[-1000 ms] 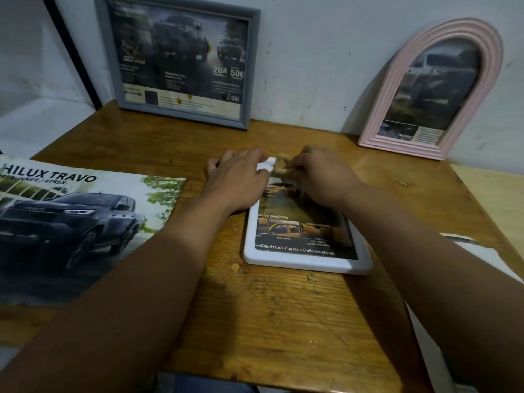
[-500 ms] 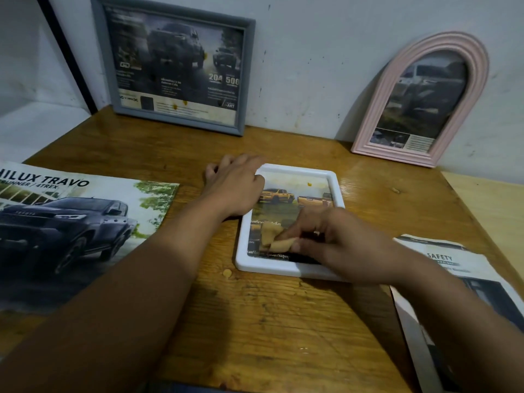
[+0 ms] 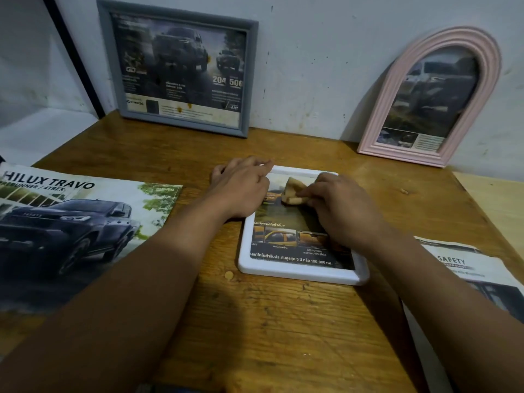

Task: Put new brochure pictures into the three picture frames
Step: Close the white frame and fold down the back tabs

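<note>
My right hand (image 3: 338, 205) has swung back from the near edge of the white frame (image 3: 300, 272) to its far end. It pinches a small folded tan cloth (image 3: 292, 191) and presses it on the glass. Half a second ago the same cloth was down by the caption strip. I read this as wiping the front of a frame that is already loaded.

My left hand (image 3: 242, 188) has not shifted. It lies on the frame's far left corner with loosely bent fingers, grasping nothing, pinning the frame flat to the tabletop (image 3: 269, 321).

Count:
- Frames: three. The white one lies flat between my hands. A grey frame (image 3: 181, 68) and a pink arched frame (image 3: 431, 97) lean on the wall. Each shows a brochure picture.
- Loose brochure sheets: two. A truck poster (image 3: 73, 219) at left, a safety page (image 3: 476, 279) at right.
- Cloth: one.

Judgement: the task looks nearly done. What remains is standing the white frame up.
</note>
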